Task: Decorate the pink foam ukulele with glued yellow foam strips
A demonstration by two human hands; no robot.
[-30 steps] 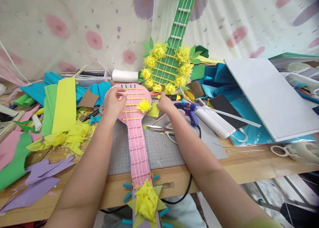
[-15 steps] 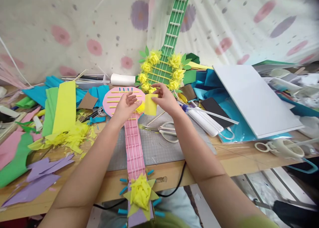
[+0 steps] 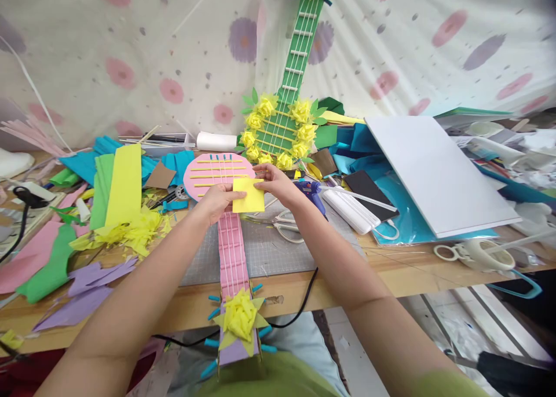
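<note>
A small yellow paper square [image 3: 249, 195] is held up between both hands, over the pink paper guitar. My left hand [image 3: 220, 202] pinches its left edge, thumb in front. At its upper right side my right hand [image 3: 277, 184] grips it with fingers and thumb. Beneath lies the pink guitar [image 3: 233, 252], body away from me, with yellow strips, white strings and a yellow paper flower [image 3: 240, 317] on its head near my lap. Part of its body is hidden by my hands and the square. Scissors [image 3: 284, 228] lie just right of the guitar neck on the grey cutting mat [image 3: 278, 264].
Behind, a green paper guitar [image 3: 290, 78] with yellow flowers leans on the patterned curtain. At left lie yellow scraps [image 3: 130, 233] and purple paper [image 3: 93, 293]. To the right are a blue glue gun [image 3: 310, 194], a white board [image 3: 438, 177] and a tape roll [image 3: 490, 256].
My left hand has moved from the guitar body to the yellow square and taken hold of its left edge. The square has moved slightly left and lower. The view has shifted a little.
</note>
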